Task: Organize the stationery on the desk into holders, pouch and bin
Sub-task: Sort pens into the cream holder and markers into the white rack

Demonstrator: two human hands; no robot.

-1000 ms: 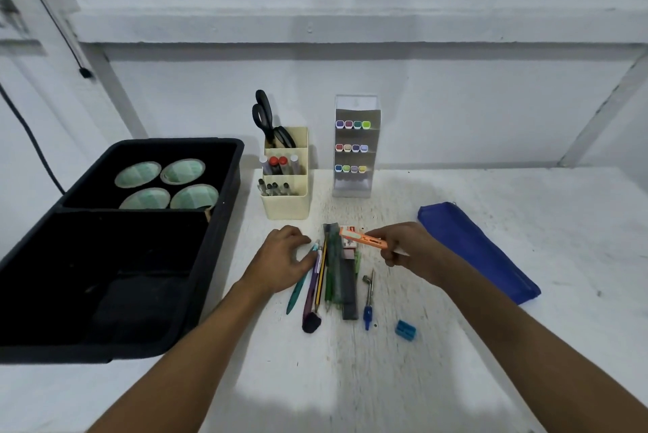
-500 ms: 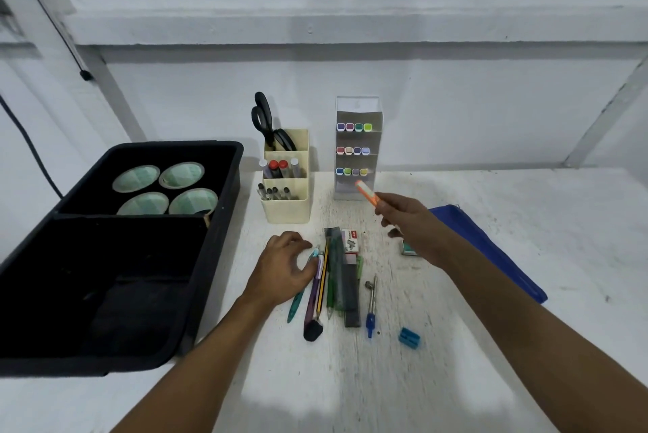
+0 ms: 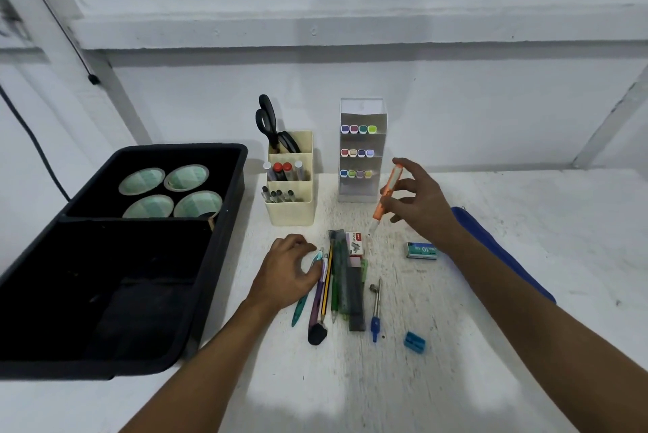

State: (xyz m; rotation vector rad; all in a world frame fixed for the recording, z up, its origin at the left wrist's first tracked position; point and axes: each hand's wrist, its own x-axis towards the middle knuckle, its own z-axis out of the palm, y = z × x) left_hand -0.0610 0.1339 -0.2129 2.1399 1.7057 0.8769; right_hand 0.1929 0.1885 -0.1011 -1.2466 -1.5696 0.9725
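A: What's the right hand [image 3: 419,202] doing?

B: It's raised above the desk [image 3: 456,345], pinching an orange pen [image 3: 385,197] between thumb and fingers. The pen is nearly upright, white tip down, just in front of the clear marker rack [image 3: 361,152].

A: And the left hand [image 3: 287,271]?

B: Resting on the desk with fingers curled loosely; the fingertips touch the top ends of a row of pens and pencils [image 3: 329,285]. It doesn't grip any of them.

A: What else is in the row?

B: A dark ruler [image 3: 355,299], a staple box [image 3: 355,243] at its top, then a compass [image 3: 376,309] and a blue sharpener [image 3: 414,341] further right. A green staple box [image 3: 422,250] lies near the right wrist.

A: The containers?

B: A cream holder [image 3: 291,211] with scissors [image 3: 270,123], markers and pens stands beside the rack at the back. A black bin [image 3: 224,257] on the left holds four tape rolls [image 3: 171,192] in its far compartment. A blue pouch [image 3: 491,243] lies flat on the right, partly hidden by the right arm.
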